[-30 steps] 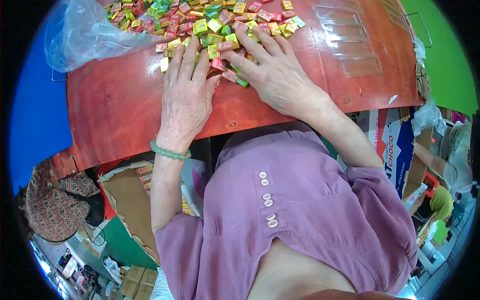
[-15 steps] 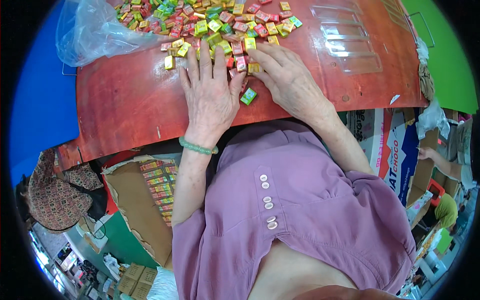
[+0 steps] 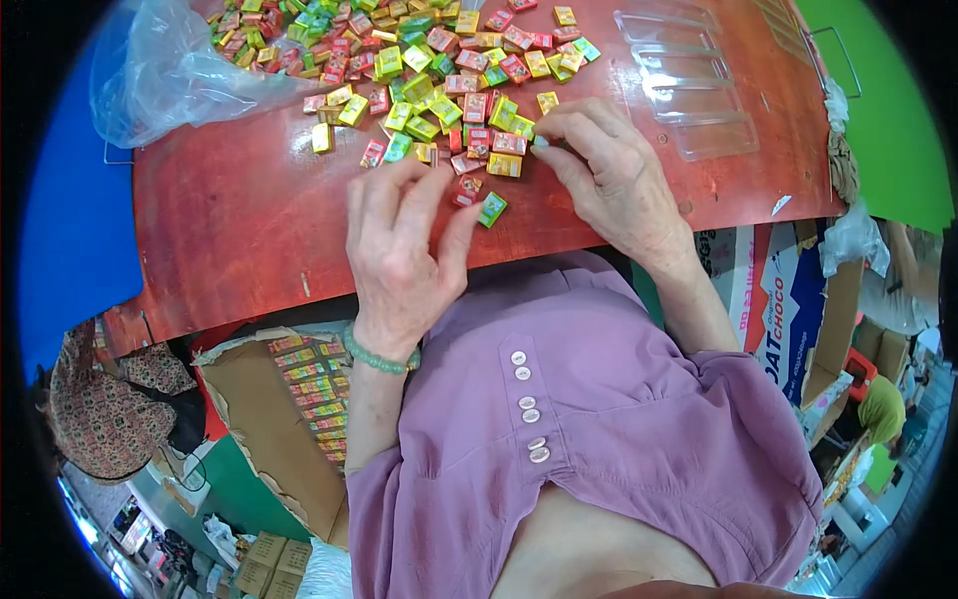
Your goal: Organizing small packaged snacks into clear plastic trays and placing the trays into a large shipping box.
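Basically, small boxes (image 3: 507,143) lie heaped and scattered on the red table (image 3: 249,220). Left hand (image 3: 397,240) half-open, thumb apart, looks empty; right hand (image 3: 611,175) nearly pinched, can't tell if gripping. Probably light, stiffish, slick; pinch opposite sides gently, could dent.

Blouse (image 3: 629,439): plain purple, loose, lightly creased. Placket (image 3: 525,387): short, vertical, seam-edged; six round, pale, shiny buttons (image 3: 530,416) in three pairs. Neckline (image 3: 549,481): open, notched at placket's end. Sleeves (image 3: 743,424): same purple, wide. Forearms (image 3: 694,304): bare. Bracelet (image 3: 383,363): single strand, round green beads, left wrist (image 3: 384,334).
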The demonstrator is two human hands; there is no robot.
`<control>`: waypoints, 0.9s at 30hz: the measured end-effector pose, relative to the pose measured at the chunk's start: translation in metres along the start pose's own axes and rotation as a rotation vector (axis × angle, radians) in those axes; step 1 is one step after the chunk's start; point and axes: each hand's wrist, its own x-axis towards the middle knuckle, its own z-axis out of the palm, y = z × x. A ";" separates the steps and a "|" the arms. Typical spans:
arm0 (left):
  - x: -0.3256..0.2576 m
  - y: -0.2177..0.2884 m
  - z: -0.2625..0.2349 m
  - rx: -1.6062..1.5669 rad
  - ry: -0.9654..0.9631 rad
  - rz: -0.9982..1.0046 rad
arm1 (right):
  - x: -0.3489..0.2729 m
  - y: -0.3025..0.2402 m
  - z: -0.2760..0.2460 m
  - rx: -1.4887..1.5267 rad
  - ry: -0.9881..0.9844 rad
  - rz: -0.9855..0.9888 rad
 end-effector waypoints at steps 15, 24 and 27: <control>-0.015 -0.011 0.016 0.143 0.018 0.106 | 0.002 -0.015 0.014 -0.108 -0.134 -0.140; -0.019 -0.002 0.017 0.171 0.032 0.099 | -0.004 -0.030 0.004 -0.087 -0.224 -0.042; -0.024 -0.002 0.018 0.168 0.044 0.112 | -0.004 -0.030 -0.004 -0.024 -0.325 -0.026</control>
